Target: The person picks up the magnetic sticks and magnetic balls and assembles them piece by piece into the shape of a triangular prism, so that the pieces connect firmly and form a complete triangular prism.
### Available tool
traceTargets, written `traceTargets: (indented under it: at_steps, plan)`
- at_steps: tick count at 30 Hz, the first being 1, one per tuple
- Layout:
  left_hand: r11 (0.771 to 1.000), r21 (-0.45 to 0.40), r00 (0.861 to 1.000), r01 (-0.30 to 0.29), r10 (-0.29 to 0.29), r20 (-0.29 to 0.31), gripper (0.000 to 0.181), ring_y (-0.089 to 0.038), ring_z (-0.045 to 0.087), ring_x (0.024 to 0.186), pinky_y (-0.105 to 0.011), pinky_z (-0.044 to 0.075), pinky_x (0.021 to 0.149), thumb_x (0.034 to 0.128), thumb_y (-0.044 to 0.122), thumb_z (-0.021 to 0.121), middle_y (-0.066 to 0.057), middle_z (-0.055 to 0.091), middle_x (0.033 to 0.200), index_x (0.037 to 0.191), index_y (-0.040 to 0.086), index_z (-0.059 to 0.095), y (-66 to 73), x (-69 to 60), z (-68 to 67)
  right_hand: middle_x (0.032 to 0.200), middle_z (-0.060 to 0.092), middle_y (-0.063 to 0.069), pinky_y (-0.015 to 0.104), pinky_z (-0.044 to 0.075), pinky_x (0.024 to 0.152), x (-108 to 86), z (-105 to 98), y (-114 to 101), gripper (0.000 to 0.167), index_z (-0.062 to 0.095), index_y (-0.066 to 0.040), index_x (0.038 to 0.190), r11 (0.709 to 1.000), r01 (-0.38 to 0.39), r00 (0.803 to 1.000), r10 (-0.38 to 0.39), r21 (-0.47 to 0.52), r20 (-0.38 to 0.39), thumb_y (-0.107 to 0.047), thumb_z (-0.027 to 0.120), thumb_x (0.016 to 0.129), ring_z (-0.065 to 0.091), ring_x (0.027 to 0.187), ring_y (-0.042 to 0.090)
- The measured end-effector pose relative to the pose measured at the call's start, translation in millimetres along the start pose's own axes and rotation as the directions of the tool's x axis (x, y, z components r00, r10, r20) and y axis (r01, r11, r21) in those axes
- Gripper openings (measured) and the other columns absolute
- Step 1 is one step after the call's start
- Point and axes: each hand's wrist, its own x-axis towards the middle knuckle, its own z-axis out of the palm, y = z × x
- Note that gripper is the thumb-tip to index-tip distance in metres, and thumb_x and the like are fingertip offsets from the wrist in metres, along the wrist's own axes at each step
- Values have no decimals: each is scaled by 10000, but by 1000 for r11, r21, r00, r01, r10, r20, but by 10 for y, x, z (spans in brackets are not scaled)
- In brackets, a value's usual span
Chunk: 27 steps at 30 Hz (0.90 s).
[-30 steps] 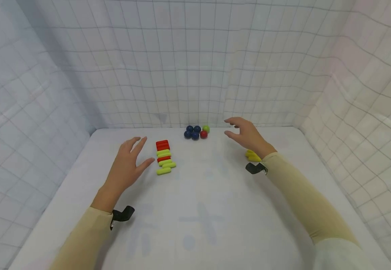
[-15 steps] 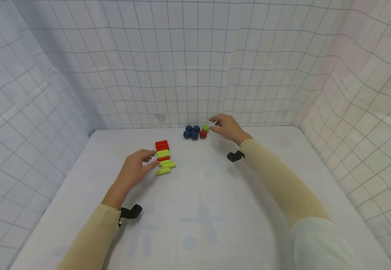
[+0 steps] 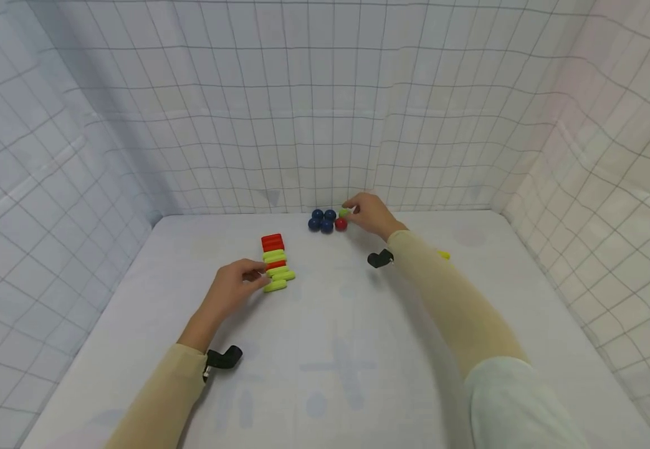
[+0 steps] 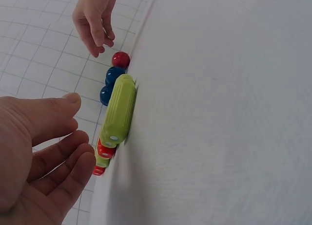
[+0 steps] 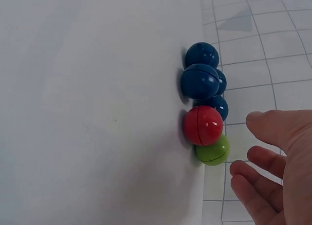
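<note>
My left hand [image 3: 232, 288] hovers at the left side of a column of short ribbed sticks, with gently bent fingers and nothing held. Yellow-green sticks [image 3: 283, 275] and red sticks [image 3: 272, 242] make up this column. The left wrist view shows a gap between the thumb and fingers, beside the nearest yellow-green stick [image 4: 120, 108]. At the back, my right hand [image 3: 374, 215] reaches over a green ball [image 5: 212, 151]. Thumb and fingers are parted around its side, apparently not gripping it. Touching the green one is a red ball [image 5: 203, 126], with several dark blue balls [image 5: 200, 82] beyond.
A white table [image 3: 325, 324] carries everything, closed in at the back and sides by white grid-lined cloth [image 3: 325, 112]. Partly hidden behind the right forearm is a yellow object [image 3: 444, 254]. Black wrist mounts [image 3: 225, 357] stick out from both sleeves.
My right hand has moved left from above the yellow objects to the green ball. My left hand has come right and slightly nearer, up to the sticks, its fingers drawing closer together.
</note>
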Motion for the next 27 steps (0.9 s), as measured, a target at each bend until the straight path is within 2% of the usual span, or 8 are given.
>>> traceTargets:
  at_steps: [7, 14, 19, 24, 27]
  plan:
    - [1000, 18, 999, 9, -9, 33, 290, -285, 699, 1059, -504, 572, 965, 1006, 149, 799, -105, 749, 1167, 1260, 11, 771, -25, -7, 51, 1268, 708, 68, 386, 554, 888, 34, 149, 63, 325, 770, -95, 1347, 1000, -21, 1000, 21, 8, 21, -152, 760, 1027, 633, 1077, 241]
    - [999, 35, 999, 13, -14, 49, 259, -269, 695, 1026, -490, 577, 947, 989, 146, 819, -87, 747, 1120, 1213, 21, 784, -16, -8, 75, 1308, 716, 104, 420, 542, 1000, 22, 173, 81, 334, 758, -85, 1370, 1000, -2, 999, 3, -14, 53, -141, 733, 1042, 651, 1160, 282]
    - [999, 45, 998, 23, -25, 52, 256, -269, 693, 1026, -490, 577, 951, 982, 139, 826, -80, 744, 1111, 1209, 27, 788, -16, -15, 72, 1280, 731, 113, 428, 541, 1007, 34, 181, 78, 314, 769, -73, 1344, 1000, 23, 999, -23, -19, 44, -124, 736, 1036, 659, 1170, 291]
    - [999, 43, 998, 16, -19, 62, 254, -266, 691, 1013, -481, 580, 942, 981, 131, 827, -75, 743, 1094, 1207, 25, 788, -1, -14, 68, 1267, 737, 98, 420, 515, 1059, 46, 219, 77, 303, 774, -76, 1332, 1000, 12, 999, -11, -15, 42, -107, 748, 1031, 644, 1216, 278]
    - [999, 51, 998, 15, -19, 67, 251, -267, 689, 1008, -480, 581, 938, 976, 126, 829, -77, 743, 1088, 1202, 23, 792, 16, -17, 66, 1226, 741, 93, 416, 518, 1044, 47, 246, 69, 276, 786, -72, 1296, 1000, 18, 999, -17, -22, 42, -98, 757, 1023, 646, 1181, 270]
